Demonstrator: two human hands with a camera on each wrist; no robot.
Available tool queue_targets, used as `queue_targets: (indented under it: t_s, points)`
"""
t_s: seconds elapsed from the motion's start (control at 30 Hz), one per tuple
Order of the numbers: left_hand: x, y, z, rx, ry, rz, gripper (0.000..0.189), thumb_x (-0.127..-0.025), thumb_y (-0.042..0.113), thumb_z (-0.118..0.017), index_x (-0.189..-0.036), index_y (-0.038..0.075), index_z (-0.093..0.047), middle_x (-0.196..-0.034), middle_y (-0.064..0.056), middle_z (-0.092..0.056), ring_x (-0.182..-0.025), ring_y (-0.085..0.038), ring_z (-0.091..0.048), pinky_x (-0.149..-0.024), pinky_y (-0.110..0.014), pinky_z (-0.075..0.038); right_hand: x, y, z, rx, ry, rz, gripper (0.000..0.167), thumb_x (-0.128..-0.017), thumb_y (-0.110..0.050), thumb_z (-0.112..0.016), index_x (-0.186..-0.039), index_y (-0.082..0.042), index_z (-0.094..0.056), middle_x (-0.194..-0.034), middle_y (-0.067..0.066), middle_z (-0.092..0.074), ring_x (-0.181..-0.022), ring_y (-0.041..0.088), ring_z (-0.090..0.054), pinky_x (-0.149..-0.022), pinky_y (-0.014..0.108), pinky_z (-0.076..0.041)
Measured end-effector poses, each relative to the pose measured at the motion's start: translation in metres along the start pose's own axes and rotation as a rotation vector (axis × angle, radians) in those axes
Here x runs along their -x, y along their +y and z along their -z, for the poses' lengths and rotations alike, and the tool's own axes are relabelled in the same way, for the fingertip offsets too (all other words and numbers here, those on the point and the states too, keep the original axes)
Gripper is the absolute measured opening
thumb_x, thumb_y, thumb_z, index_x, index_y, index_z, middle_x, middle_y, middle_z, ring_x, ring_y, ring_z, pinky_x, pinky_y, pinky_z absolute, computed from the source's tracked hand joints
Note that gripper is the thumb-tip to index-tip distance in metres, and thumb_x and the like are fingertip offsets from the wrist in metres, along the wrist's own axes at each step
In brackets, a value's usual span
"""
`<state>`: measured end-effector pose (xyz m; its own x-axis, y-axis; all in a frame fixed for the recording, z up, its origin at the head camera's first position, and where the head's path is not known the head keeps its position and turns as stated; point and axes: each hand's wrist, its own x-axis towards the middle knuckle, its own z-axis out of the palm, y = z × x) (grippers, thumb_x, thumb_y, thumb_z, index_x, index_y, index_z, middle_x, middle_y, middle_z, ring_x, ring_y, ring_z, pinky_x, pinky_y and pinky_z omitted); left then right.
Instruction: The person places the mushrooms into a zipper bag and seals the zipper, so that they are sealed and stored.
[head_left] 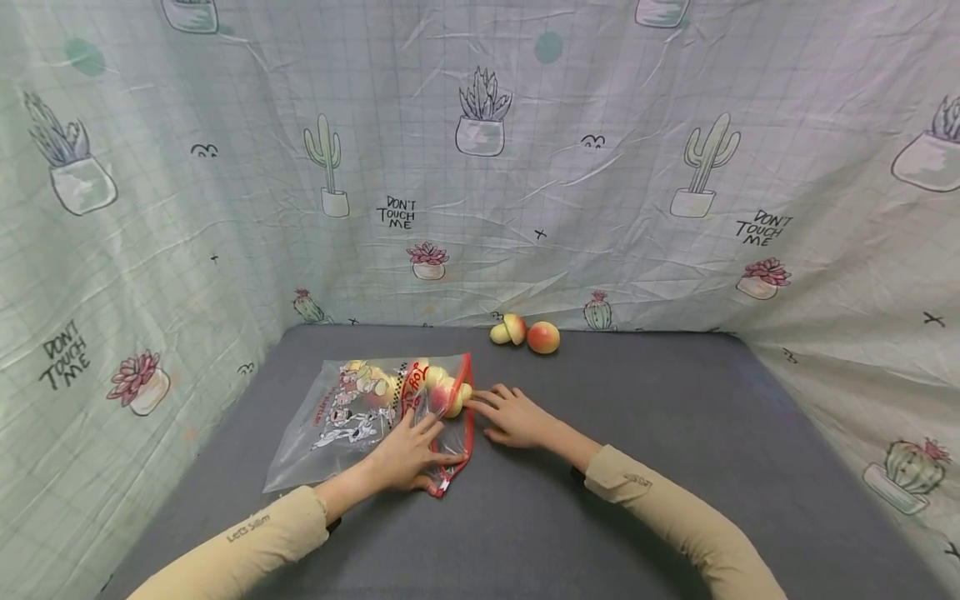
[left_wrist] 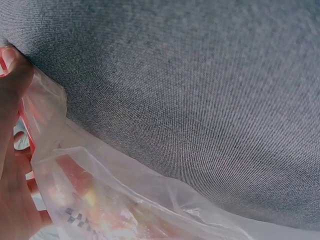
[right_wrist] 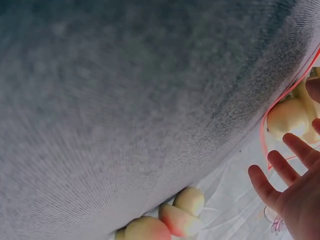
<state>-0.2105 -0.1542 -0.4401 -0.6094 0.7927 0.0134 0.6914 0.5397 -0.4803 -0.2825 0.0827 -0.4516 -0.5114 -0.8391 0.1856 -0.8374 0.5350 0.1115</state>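
A clear zip bag (head_left: 300,446) with a red-edged mouth and printed cartoon figures lies on the table, its mouth towards the right. Several yellow-red pieces, shaped like peaches and mushrooms, are inside. My left hand (head_left: 408,454) lies over the bag's front part and holds the red edge by the zip slider (head_left: 444,483), with the thumb (left_wrist: 11,57) on that edge. At the mouth, my right hand (head_left: 517,417) reaches with spread, nearly straight fingers to a yellow-red piece (head_left: 448,398); the fingertips are right at it.
Behind the bag, near the table's back edge, lie a mushroom-shaped piece (head_left: 510,329) and a round red-yellow peach-like fruit (head_left: 543,337). The dark grey table (head_left: 600,533) is bounded by a cactus-print curtain (head_left: 540,250) at the back and sides.
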Motion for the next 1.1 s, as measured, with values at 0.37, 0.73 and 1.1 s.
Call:
queue_targets:
  t_s: [0.37,0.73,1.1]
  points:
    - [0.001,0.001,0.000,0.048,0.005,-0.008,0.062,-0.070,0.067,-0.050,-0.127,0.047,-0.041,-0.126,-0.009,-0.050,-0.120,-0.030,-0.043,-0.090,-0.055,-0.037,0.005,-0.001,-0.002,-0.019,-0.078,0.008,0.062,-0.088,-0.036,-0.052,-0.142,-0.028,-0.023,-0.144,0.005,-0.032,-0.127,0.030,-0.035,-0.089,0.048,-0.041]
    - [0.001,0.000,-0.004,-0.004,0.050,-0.036,0.063,-0.069,0.069,-0.046,-0.128,0.048,-0.040,-0.124,-0.009,-0.052,-0.118,-0.028,-0.045,-0.089,-0.054,-0.038,-0.001,0.003,-0.007,-0.013,-0.090,0.012,0.066,-0.088,-0.040,-0.050,-0.143,-0.024,-0.019,-0.147,0.001,-0.027,-0.130,0.030,-0.031,-0.091,0.048,-0.038]
    - [0.001,-0.002,-0.007,0.000,0.054,-0.038,0.062,-0.069,0.069,-0.047,-0.127,0.048,-0.041,-0.124,-0.009,-0.052,-0.119,-0.028,-0.044,-0.090,-0.055,-0.037,-0.012,0.006,-0.011,0.042,-0.110,0.002,0.064,-0.089,-0.050,-0.040,-0.143,-0.023,-0.018,-0.147,-0.004,-0.027,-0.131,0.024,-0.032,-0.092,0.046,-0.037]
